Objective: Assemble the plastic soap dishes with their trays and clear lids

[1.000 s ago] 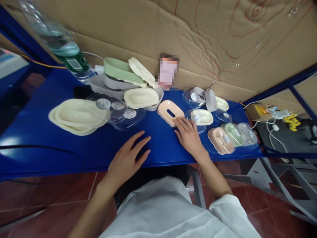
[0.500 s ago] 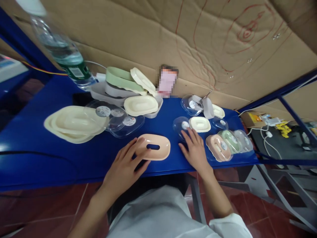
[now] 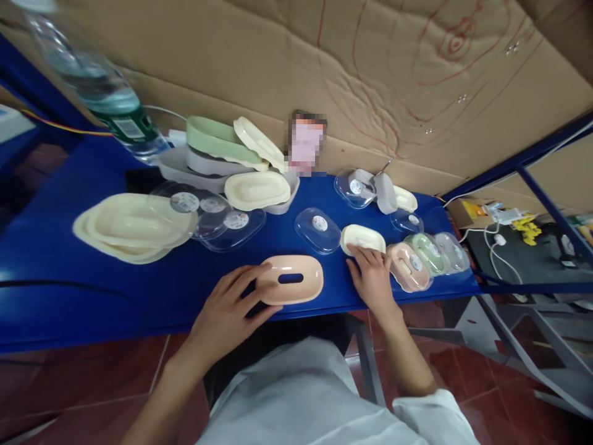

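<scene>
My left hand (image 3: pixel 234 303) grips the left end of a peach plastic dish (image 3: pixel 311 281) with a long slot in its middle, the fingers over the end and the thumb at the near side. To the right, my right hand (image 3: pixel 373 281) has its fingertips over the near rim of a cream oval dish (image 3: pixel 364 235); its thumb is below the rim, and the fingers partly cover the dish. A clear lid (image 3: pixel 317 232) with a round label lies between the two dishes, farther back. Just right of my right hand sits a peach box (image 3: pixel 407 269) under a clear lid.
Stacked cream trays (image 3: pixel 120 228), labelled clear lids (image 3: pixel 236 232) and a green tray (image 3: pixel 213 137) are at left. A water bottle (image 3: pixel 125 127) stands behind them. A phone (image 3: pixel 306 143) leans on the cardboard wall (image 3: pixel 222 55). Green (image 3: pixel 428 252) and grey (image 3: pixel 449 253) lidded boxes stand right.
My right hand has left the clear lid, which now lies farther left, and has drawn the cream dish nearer. My left hand stays on the peach dish, which has shifted slightly right.
</scene>
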The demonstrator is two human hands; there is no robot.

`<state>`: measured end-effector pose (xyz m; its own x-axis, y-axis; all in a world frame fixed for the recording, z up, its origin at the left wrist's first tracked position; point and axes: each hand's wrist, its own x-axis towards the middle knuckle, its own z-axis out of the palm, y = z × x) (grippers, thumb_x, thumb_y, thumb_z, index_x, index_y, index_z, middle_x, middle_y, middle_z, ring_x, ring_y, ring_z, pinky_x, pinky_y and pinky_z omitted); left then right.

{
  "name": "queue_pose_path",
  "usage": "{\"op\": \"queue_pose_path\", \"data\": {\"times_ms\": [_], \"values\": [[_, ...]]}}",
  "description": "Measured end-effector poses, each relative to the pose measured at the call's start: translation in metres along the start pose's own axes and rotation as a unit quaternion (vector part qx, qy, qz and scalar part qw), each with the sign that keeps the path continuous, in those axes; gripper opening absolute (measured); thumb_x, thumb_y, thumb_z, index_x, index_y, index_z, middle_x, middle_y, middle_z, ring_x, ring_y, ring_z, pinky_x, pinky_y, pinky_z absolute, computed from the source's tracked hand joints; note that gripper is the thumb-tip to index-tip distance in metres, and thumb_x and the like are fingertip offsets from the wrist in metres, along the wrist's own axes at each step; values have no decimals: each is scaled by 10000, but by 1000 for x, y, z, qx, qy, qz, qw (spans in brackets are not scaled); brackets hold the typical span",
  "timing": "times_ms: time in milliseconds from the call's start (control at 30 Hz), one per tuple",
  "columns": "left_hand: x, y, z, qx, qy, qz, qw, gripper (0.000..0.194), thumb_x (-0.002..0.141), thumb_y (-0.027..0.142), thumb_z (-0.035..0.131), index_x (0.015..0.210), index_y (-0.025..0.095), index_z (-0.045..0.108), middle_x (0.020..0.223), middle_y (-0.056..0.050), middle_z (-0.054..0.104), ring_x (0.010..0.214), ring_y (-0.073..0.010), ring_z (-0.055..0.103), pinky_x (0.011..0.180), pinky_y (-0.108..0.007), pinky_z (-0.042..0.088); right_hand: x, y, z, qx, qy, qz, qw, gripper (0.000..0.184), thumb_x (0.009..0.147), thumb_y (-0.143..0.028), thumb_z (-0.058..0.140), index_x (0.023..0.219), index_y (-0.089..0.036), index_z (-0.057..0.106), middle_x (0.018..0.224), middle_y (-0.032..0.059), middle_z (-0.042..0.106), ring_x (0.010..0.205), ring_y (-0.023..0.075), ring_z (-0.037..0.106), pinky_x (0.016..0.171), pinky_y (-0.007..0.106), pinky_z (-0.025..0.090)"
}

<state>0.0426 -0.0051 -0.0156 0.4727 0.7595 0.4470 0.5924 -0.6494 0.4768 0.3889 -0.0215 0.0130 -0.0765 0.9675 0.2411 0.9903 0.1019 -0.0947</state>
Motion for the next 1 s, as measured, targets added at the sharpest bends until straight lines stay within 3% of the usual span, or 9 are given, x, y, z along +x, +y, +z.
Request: {"op": "queue_pose_path", "data": {"times_ms": [100,200,300,400,500,633,733,833,1000], "values": [[1,1,-4,-35,61,-14,997,261,971,323,771,1221,328,698,1286,-35,746,1297,-290,648,1115,-501,571,-23,-31,-6,55,-17,-40,998,383,1125,-247,467,1471,-222,630,1345,113,752,1225,281,679,1078,475,406],[4,7,-8,-46,110,-31,992,279,956,288,786,1215,330,693,1261,-33,741,1299,-294,651,1107,-517,574,-40,-58,-10,134,-40,-126,982,425,1114,-158,463,1516,-247,568,1397,83,736,1294,227,672,1156,461,363],[8,14,-5,-36,130,-11,991,312,931,253,811,1217,303,698,1247,-46,745,1291,-298,662,1085,-500,589,-47,-68,-11,210,-15,-197,958,383,1077,-169,562,1446,-262,601,1335,61,765,1260,217,692,1199,479,366],[9,21,3,-28,104,32,994,343,920,229,823,1235,248,691,1264,-85,742,1303,-306,658,1071,-476,602,-50,-59,-9,267,98,-149,947,340,1026,-130,594,1335,-263,644,1142,51,785,1120,220,726,1079,460,498],[8,26,8,-8,60,56,997,339,933,223,807,1247,233,681,1302,-101,734,1336,-317,641,1087,-475,600,-55,-46,-3,263,147,-98,949,390,1011,-240,658,1398,-261,611,1290,116,714,1266,287,671,1054,502,546],[1,30,3,36,31,70,996,343,948,247,793,1266,234,664,1342,-109,726,1329,-334,644,1086,-501,594,-57,-48,5,199,39,-171,964,612,991,-465,738,1530,-252,543,1642,168,491,1566,369,424,1225,594,441],[-8,30,-6,50,0,81,995,416,948,313,801,1318,203,645,1389,-142,703,1352,-356,626,1093,-512,587,-52,-60,8,187,-4,-211,959,476,1052,-361,665,1509,-261,575,1672,120,490,1606,305,381,1273,540,412],[-20,24,-14,58,-26,82,995,406,957,236,776,1338,182,647,1436,-157,680,1403,-355,599,1146,-508,557,-45,-72,7,201,-21,-235,951,386,1094,-239,561,1476,-250,613,1648,80,535,1610,239,385,1293,477,410],[-34,15,-13,85,-23,54,995,319,977,175,728,1289,223,682,1449,-129,692,1382,-358,622,1093,-520,570,-33,-77,2,187,-72,-263,944,389,1117,-312,536,1487,-227,620,1687,60,487,1633,233,342,1342,490,331]]}}
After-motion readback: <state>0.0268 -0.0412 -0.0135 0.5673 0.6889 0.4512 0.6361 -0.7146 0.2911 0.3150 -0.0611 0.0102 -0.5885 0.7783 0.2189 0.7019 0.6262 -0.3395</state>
